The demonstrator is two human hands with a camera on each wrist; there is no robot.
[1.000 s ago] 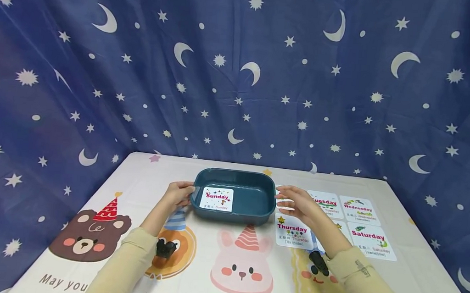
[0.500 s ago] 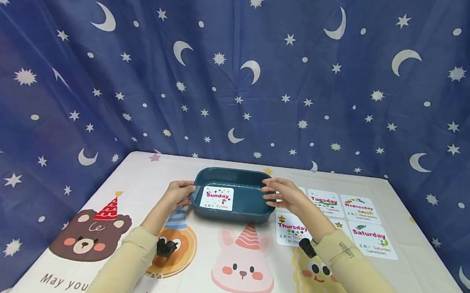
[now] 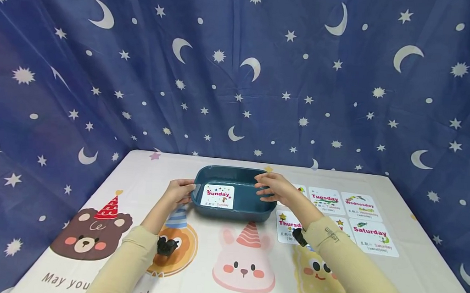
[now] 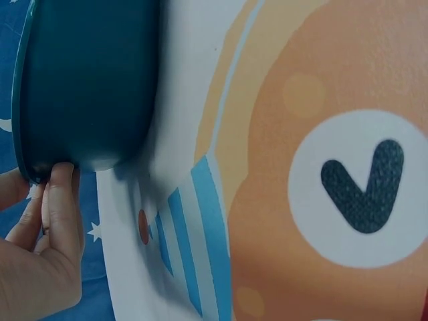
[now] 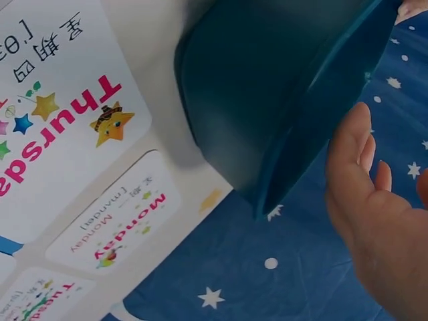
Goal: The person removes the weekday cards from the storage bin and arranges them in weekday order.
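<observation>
A dark teal plastic box (image 3: 252, 194) stands on the table with a Sunday card (image 3: 217, 196) lying at the left inside it. My left hand (image 3: 179, 192) pinches the box's left rim; in the left wrist view, the hand (image 4: 48, 244) has thumb and fingers on either side of that rim. Over the box's right end hovers my right hand (image 3: 275, 188), fingers loosely bent and holding nothing. The right wrist view shows this hand (image 5: 374, 207) beside the open mouth of the box (image 5: 247, 87).
Right of the box lie several weekday cards in two rows: Tuesday (image 3: 325, 200), Wednesday (image 3: 361, 206), Thursday (image 3: 288, 224), Saturday (image 3: 373, 235), and Monday (image 5: 110, 221), partly behind the right arm. A printed white cloth (image 3: 167, 168) covers the table, before a dark blue curtain (image 3: 240, 73).
My right hand has moved left from beside the box's right rim to over its right end. The left hand keeps its grip on the rim, and the box stays in place.
</observation>
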